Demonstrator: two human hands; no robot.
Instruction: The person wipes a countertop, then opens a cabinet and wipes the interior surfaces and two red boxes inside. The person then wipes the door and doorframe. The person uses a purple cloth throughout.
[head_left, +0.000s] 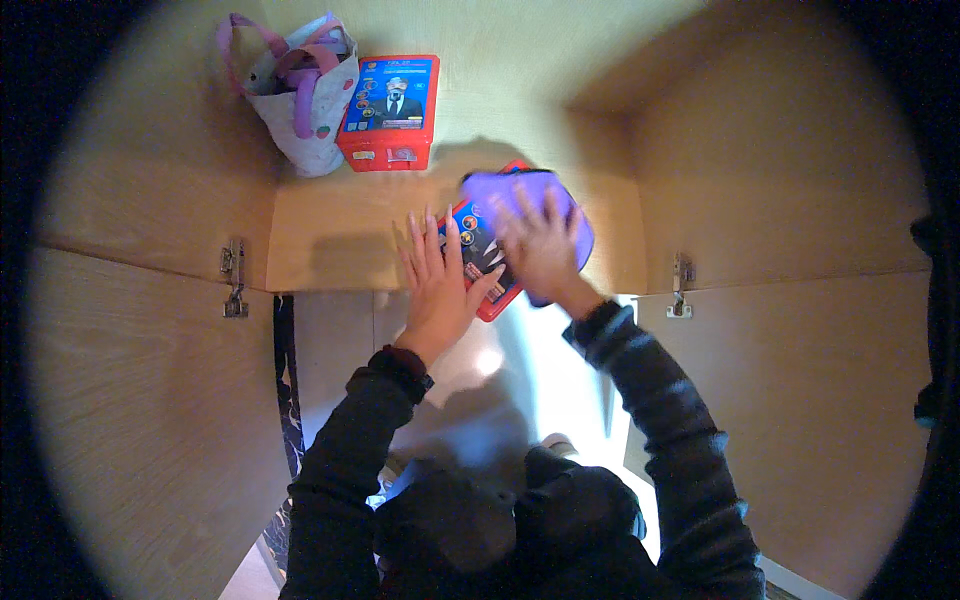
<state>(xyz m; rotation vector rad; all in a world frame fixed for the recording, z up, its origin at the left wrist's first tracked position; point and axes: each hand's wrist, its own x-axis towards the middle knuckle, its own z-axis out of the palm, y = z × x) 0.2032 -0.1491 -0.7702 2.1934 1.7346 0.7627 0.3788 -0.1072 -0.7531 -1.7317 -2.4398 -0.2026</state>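
A red plastic box with a blue printed lid (471, 225) lies tilted near the front edge of the cabinet shelf. My left hand (439, 277) rests against its left side and lid, fingers extended. Over the box's upper right part is a purple cloth or pouch with a dark edge (576, 232). My right hand (541, 247), blurred, presses on the purple piece from above, fingers spread; whether it grips it I cannot tell. The underside of the box is hidden.
A similar red box (386, 135) stands at the back left of the shelf, beside a white fabric tote bag with pink handles (300, 124). Open wooden doors flank the cabinet, with metal hinges at left (235, 277) and right (679, 285).
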